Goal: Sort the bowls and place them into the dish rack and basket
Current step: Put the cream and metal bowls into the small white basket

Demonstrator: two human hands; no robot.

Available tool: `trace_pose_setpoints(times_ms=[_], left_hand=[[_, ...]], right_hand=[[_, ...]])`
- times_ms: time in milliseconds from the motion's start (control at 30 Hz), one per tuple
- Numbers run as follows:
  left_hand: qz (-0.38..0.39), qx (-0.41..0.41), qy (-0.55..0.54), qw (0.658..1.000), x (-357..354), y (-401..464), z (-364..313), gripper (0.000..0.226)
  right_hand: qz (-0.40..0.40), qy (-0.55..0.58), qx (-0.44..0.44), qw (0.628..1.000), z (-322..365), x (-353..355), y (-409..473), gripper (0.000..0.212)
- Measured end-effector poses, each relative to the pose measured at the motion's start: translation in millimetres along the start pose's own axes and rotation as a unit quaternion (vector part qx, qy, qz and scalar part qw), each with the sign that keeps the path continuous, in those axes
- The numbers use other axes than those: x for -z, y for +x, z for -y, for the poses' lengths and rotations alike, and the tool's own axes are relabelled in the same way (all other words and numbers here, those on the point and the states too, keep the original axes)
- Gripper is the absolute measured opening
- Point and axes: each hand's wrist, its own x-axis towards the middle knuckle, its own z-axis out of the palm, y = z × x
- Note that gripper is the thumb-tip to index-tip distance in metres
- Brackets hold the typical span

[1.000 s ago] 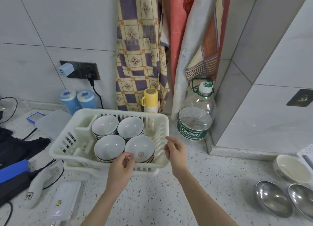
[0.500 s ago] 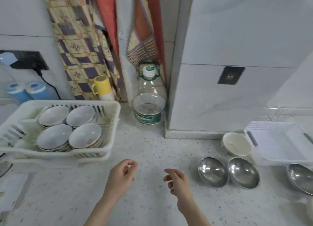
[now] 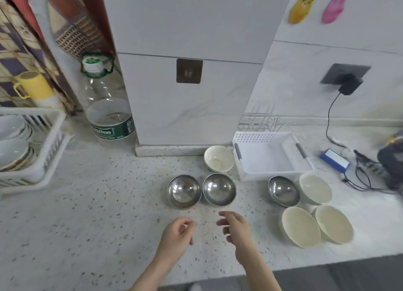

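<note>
Head view looks down on a speckled stone counter (image 3: pixel 87 214) with both hands empty above it. Left hand (image 3: pixel 176 236) has its fingers loosely curled, the thumb near the forefinger, gripping nothing. Right hand (image 3: pixel 236 229) is relaxed, its fingers slightly bent and spread apart. Just beyond the fingertips of both hands sit two round, shiny steel bowls (image 3: pixel 183 191) (image 3: pixel 219 189), side by side and touching. Further past them stands a small cream bowl (image 3: pixel 218 161), smooth and glossy, beside a white plastic basket (image 3: pixel 272 157) with perforated walls. To the right of the right hand's fingers, a third steel bowl (image 3: pixel 283 190) sits against three wide cream bowls (image 3: pixel 315 188) (image 3: pixel 299 226) (image 3: pixel 333 224) clustered together. Far to the left of the left hand's fingers, a white slatted dish rack (image 3: pixel 46 142) holds stacked pale bowls (image 3: pixel 13 151). A clear plastic bottle (image 3: pixel 106 107) stands behind it.
</note>
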Motion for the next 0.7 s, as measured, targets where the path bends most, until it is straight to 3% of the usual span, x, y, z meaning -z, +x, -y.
trace_pose_setpoints(times_ms=[300,533,700], left_hand=[[0.177,0.018,0.096,0.979,-77,-14,8,0.011],[0.188,0.056,0.105,0.975,-120,-15,2,0.015],[0.178,0.093,0.072,0.977,-172,-6,-13,0.040]], right_hand=[[-0.119,0.085,0.010,0.989,-27,66,-14,0.020],[-0.134,0.107,0.021,0.985,-28,114,-4,0.020],[-0.138,0.093,0.051,0.985,-22,170,14,0.020]])
